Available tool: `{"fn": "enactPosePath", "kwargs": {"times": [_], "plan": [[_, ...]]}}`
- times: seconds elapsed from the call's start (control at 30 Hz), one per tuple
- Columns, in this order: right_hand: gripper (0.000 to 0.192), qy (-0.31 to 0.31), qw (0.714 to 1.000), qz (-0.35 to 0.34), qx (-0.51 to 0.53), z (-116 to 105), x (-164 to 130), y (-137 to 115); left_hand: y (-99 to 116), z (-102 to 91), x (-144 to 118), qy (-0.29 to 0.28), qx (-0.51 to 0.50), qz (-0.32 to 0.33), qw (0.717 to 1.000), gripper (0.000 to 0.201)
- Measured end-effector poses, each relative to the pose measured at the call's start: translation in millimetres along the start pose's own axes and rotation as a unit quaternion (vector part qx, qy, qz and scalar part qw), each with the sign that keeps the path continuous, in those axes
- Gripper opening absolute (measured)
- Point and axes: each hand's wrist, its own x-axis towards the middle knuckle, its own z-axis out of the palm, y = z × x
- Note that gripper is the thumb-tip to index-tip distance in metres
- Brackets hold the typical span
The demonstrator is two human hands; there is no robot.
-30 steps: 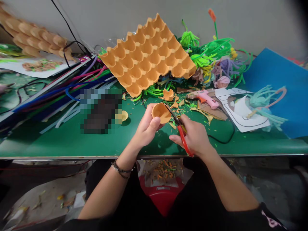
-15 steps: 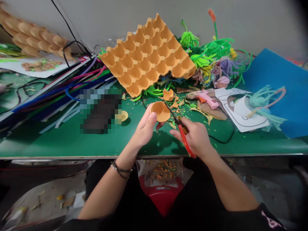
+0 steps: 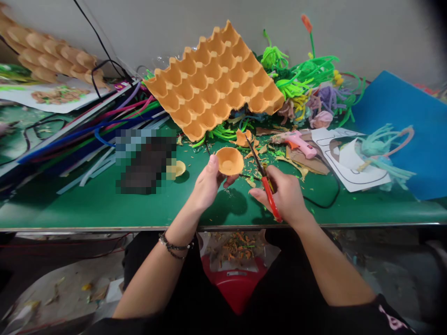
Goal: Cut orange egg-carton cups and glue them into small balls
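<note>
Between the thumb and fingers of my left hand [image 3: 206,182] is a round cup cut from an egg tray [image 3: 230,161], its hollow facing up towards me. My right hand [image 3: 287,194] grips red-handled scissors [image 3: 268,188]. Their dark blades point up and away, apart from the cup and just to its right. Beyond the cup lie a torn piece of egg tray [image 3: 242,138] and small orange scraps. A second, paler cup [image 3: 179,169] rests on the table to the left of my left hand.
A large orange egg tray [image 3: 216,79] leans at the back over green pipe cleaners. A pink glue gun [image 3: 299,143] lies on cardboard at the right, its cable looping forward. Bundled pipe cleaners [image 3: 115,111] fill the left. A red bin [image 3: 237,281] with scraps sits below the table edge.
The scissors have come away from the cup's rim and shifted slightly right. My left hand has tilted the cup and moved it a little left, showing more of its inside.
</note>
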Motion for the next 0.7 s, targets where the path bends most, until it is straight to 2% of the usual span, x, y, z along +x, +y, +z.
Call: {"fn": "enactPosePath", "kwargs": {"times": [0.2,0.3,0.43,0.57,0.7], "plan": [[0.055,-0.025,0.999,-0.023,0.041,-0.4,-2.5,-2.6,-0.1,1.9,3.9,0.079,-0.041,0.011,0.996,0.047],[0.044,-0.032,0.997,0.005,0.072,1.4,-2.9,-3.8,1.3,3.3,4.7,0.075,-0.053,0.022,0.996,0.045],[0.036,-0.007,0.993,0.045,0.105,4.1,-2.6,-4.0,1.9,4.6,5.5,0.063,-0.045,0.049,0.996,0.045],[0.041,-0.027,0.994,0.045,0.092,3.2,-2.3,-4.5,1.7,5.5,4.9,0.042,-0.007,0.082,0.996,0.041],[0.053,-0.072,0.994,0.034,0.070,1.3,-2.3,-5.2,1.2,6.7,4.0,0.068,0.070,0.112,0.989,0.043]]}}
